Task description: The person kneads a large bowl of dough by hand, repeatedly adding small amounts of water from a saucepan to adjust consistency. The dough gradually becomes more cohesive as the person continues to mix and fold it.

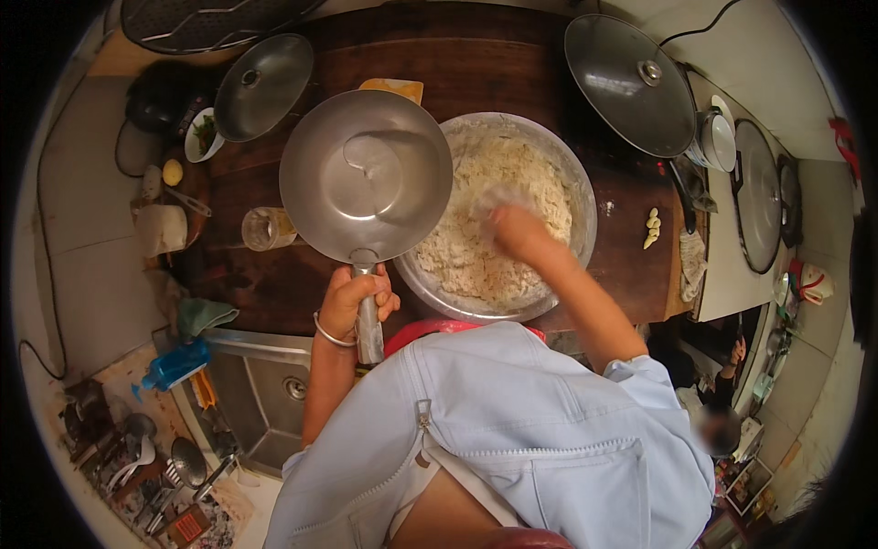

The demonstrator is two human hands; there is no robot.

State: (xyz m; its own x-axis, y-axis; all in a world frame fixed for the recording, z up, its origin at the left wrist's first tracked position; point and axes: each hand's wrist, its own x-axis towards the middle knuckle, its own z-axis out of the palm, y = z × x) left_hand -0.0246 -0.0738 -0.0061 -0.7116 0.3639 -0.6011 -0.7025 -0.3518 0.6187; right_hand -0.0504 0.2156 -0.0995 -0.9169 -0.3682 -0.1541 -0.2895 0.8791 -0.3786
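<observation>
My left hand (354,300) grips the handle of a large round metal scoop (329,158), with a little clear liquid on its inner bottom. The scoop is level and overlaps the left rim of a wide metal basin (583,206). Crumbly, floury dough (473,267) fills much of the basin. My right hand (516,223) is in the basin at the dough. Its fingers are blurred and look coated with flour, so their grip is unclear.
A glass jar (264,228) stands left of the scoop. Garlic cloves (651,228) lie to the right, near a lidded electric pan (631,86). A metal lid (264,86) and a bowl of greens (204,135) are at back left. Beside me are a sink (264,405) and another person (713,405).
</observation>
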